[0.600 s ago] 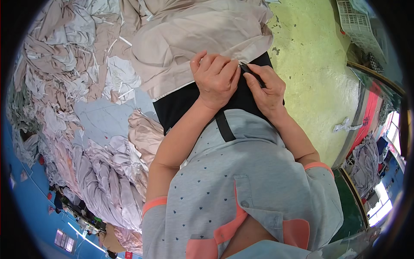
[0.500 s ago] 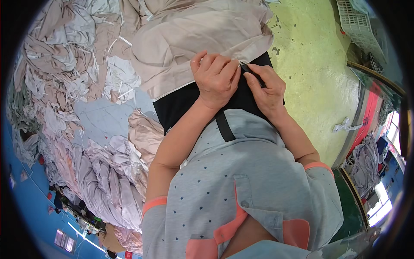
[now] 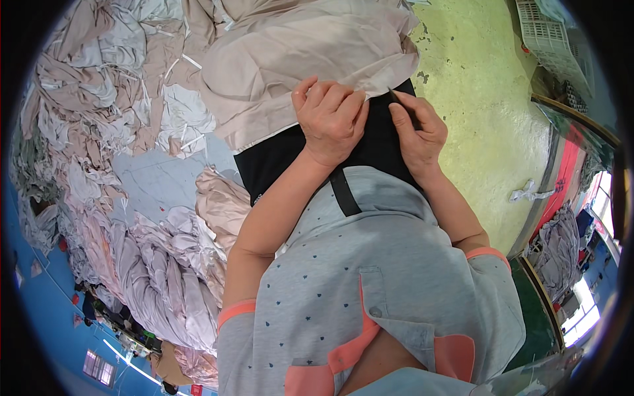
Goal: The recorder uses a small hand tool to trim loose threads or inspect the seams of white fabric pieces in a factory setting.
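Observation:
A pale beige cloth (image 3: 310,49) is spread across the black apron (image 3: 277,155) over my lap, its near edge running beneath my hands. My left hand (image 3: 333,122) is curled closed at that edge, pinching the cloth between thumb and forefinger; the fingertips are partly hidden. To its right, my right hand (image 3: 421,132) closes around a small dark pointed tool (image 3: 394,96), whose thin tip points up and left toward the cloth's edge. Most of the tool lies hidden in the palm, so its exact kind does not show.
Heaps of beige, white and lilac garments (image 3: 152,264) cover the left side, around a patch of grey-white surface (image 3: 152,175). At right lies yellow-green floor (image 3: 475,132), with a white scrap (image 3: 530,191) on it. A white plastic basket (image 3: 553,43) stands at the upper right.
My right hand has drawn a little to the right with the dark tool, whose tip has come away from my left fingertips. My left hand keeps its place on the cloth.

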### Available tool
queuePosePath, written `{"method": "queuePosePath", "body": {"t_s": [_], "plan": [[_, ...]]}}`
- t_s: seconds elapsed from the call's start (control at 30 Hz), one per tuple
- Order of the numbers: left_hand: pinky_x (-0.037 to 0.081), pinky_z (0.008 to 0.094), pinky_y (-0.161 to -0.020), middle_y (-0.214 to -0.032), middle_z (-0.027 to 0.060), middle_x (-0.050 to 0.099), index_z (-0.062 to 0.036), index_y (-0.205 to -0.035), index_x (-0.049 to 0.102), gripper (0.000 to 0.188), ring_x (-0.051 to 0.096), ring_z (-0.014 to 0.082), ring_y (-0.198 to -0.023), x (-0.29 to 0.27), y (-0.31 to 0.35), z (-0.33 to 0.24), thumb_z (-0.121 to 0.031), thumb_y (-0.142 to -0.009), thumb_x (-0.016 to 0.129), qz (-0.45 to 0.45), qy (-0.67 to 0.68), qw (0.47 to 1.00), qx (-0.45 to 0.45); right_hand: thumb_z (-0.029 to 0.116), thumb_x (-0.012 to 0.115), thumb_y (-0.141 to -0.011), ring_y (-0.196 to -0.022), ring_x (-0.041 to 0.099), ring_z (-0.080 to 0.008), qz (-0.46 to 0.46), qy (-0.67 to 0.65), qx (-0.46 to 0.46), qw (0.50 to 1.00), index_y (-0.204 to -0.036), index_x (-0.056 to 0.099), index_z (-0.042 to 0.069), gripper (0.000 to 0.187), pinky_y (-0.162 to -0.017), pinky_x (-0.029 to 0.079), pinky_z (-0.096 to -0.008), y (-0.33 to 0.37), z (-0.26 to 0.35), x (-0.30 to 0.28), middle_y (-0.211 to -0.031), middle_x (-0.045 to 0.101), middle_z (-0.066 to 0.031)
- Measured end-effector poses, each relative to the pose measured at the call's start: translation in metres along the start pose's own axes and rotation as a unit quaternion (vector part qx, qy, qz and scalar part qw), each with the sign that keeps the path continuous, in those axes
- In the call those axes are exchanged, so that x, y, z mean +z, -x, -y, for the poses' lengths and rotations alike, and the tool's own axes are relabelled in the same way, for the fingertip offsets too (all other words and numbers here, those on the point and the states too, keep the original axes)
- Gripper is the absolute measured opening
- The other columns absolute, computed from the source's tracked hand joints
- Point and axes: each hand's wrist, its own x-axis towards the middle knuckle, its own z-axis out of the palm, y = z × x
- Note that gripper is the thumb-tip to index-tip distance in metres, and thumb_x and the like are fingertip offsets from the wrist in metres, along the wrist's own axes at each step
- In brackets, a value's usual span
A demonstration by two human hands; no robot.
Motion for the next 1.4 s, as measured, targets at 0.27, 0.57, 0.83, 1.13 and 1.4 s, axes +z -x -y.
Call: {"method": "queuePosePath", "body": {"t_s": [0.27,0.57,0.83,1.13,1.4], "plan": [[0.039,0.0407,-0.088,-0.077,-0.0008,0.058,-0.0115,-0.077,0.065,0.015,0.057,0.0192,-0.079,0.0000,-0.0012,0.0002,-0.011,-0.065,0.074,-0.007,-0.004,1.000,0.018,0.004,0.072,-0.082,-0.073,0.052,-0.0068,0.024,0.038,-0.026,0.999,-0.109,0.063,0.001,0.028,-0.067,0.044,-0.0195,-0.0100,0.0006,-0.0032,-0.089,0.060,-0.0013],[0.039,0.0393,-0.086,-0.075,-0.0013,0.058,-0.0112,-0.076,0.064,0.013,0.057,0.0189,-0.077,0.0001,-0.0025,0.0003,-0.011,-0.065,0.073,-0.014,0.001,1.000,0.010,0.002,0.072,-0.078,-0.069,0.055,-0.0129,0.080,0.078,-0.046,0.993,-0.104,0.065,0.001,0.027,-0.062,0.045,-0.0231,-0.0027,0.0018,-0.0050,-0.080,0.060,-0.0060],[0.039,0.0392,-0.086,-0.075,-0.0014,0.058,-0.0110,-0.076,0.065,0.012,0.056,0.0188,-0.076,0.0032,-0.0019,0.0007,-0.011,-0.066,0.072,-0.022,0.006,1.000,0.017,-0.001,0.070,-0.079,-0.069,0.057,-0.0154,0.074,0.066,-0.068,0.993,-0.101,0.066,0.000,0.021,-0.063,0.045,-0.0246,-0.0030,-0.0007,-0.0032,-0.080,0.062,-0.0075],[0.039,0.0394,-0.086,-0.074,-0.0013,0.058,-0.0104,-0.075,0.065,0.012,0.056,0.0189,-0.075,0.0031,-0.0019,0.0007,-0.011,-0.066,0.072,-0.019,0.010,1.000,0.020,-0.001,0.070,-0.080,-0.069,0.058,-0.0156,0.068,0.074,-0.069,0.992,-0.100,0.066,0.000,0.021,-0.063,0.046,-0.0244,-0.0028,-0.0018,-0.0018,-0.080,0.064,-0.0077],[0.039,0.0396,-0.087,-0.075,-0.0009,0.058,-0.0104,-0.075,0.064,0.011,0.056,0.0190,-0.076,0.0027,-0.0018,0.0005,-0.012,-0.067,0.072,-0.012,0.010,1.000,0.010,0.002,0.072,-0.079,-0.068,0.056,-0.0146,0.064,0.076,-0.057,0.993,-0.102,0.066,0.001,0.024,-0.062,0.045,-0.0243,-0.0023,0.0021,-0.0021,-0.079,0.061,-0.0067]]}}
